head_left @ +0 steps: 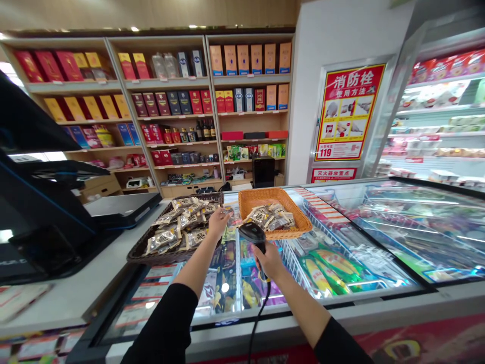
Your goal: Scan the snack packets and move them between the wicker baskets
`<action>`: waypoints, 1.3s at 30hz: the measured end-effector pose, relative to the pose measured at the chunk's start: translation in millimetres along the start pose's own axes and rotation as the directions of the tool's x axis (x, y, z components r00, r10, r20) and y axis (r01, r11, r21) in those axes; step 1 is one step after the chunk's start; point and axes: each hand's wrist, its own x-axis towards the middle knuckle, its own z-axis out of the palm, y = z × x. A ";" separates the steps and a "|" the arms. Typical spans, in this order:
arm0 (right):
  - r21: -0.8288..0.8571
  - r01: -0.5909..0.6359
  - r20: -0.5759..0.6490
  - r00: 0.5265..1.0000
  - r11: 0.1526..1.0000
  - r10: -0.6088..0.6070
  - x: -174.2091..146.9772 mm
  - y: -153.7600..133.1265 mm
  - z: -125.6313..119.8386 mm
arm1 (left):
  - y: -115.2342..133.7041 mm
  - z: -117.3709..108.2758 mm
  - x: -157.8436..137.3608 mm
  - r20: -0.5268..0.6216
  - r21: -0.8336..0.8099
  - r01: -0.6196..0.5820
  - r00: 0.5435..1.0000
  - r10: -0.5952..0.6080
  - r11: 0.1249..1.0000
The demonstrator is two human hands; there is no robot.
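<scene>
My right hand (270, 260) is wrapped round the handle of a black barcode scanner (252, 232), whose head points away from me in front of the orange basket. A black cord (260, 318) hangs from its handle. My left hand (219, 222) is by the right edge of a dark brown wicker basket (138, 253) heaped with small packets (189, 220). Its fingers look loosely apart, and no packet shows in them. An orange wicker basket (299, 215) to the right contains a smaller pile of similar packets (271, 216). Both baskets rest on the freezer's glass top.
Under the baskets is a glass-topped chest freezer (379, 298) with packaged goods inside. A black checkout machine (49, 212) and a flat scale plate (121, 205) occupy the left counter (71, 298). Shelves of boxes (182, 103) line the back wall; a lit display fridge (443, 126) stands right.
</scene>
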 end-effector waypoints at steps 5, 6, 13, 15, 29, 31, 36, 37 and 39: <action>0.060 -0.015 0.006 1.000 0.998 0.014 -1.1 -2.4 0.2 | -2.1 -0.1 -1.4 -0.009 0.036 -0.028 1.000 0.029 0.999; 0.077 -0.017 0.002 1.000 0.997 0.017 -1.4 -2.2 0.3 | -2.6 -0.8 -1.6 -0.009 0.033 -0.032 0.999 0.032 0.999; 0.380 0.030 -0.240 0.968 0.925 0.067 4.9 3.5 -8.0 | 15.3 7.6 -0.2 0.132 -0.089 -0.124 0.982 0.135 0.988; 0.457 0.077 -0.356 0.929 0.886 0.103 8.9 3.8 -12.9 | 26.0 20.9 0.6 0.210 -0.072 -0.132 0.967 0.145 0.989; 0.419 0.001 -0.457 0.864 0.908 0.210 20.3 12.3 -18.1 | 41.4 56.2 -1.8 0.315 0.431 -0.292 0.935 0.160 0.854; 0.392 0.014 -0.436 0.883 0.920 0.172 18.0 11.0 -17.6 | 43.9 28.2 5.2 0.323 0.415 -0.337 0.923 0.209 0.845; 0.467 0.020 -0.282 0.951 0.884 0.127 10.6 7.4 -4.9 | 24.8 -66.6 11.7 0.273 0.582 -0.234 0.958 0.084 0.779; 0.492 -0.011 -0.220 0.966 0.871 0.136 9.0 6.8 -0.5 | 18.6 -82.6 9.5 0.224 0.589 -0.179 0.973 0.053 0.788; 0.528 -0.100 -0.074 0.984 0.843 0.163 5.9 6.1 8.0 | 8.3 -105.5 2.7 0.139 0.565 -0.084 0.990 0.006 0.821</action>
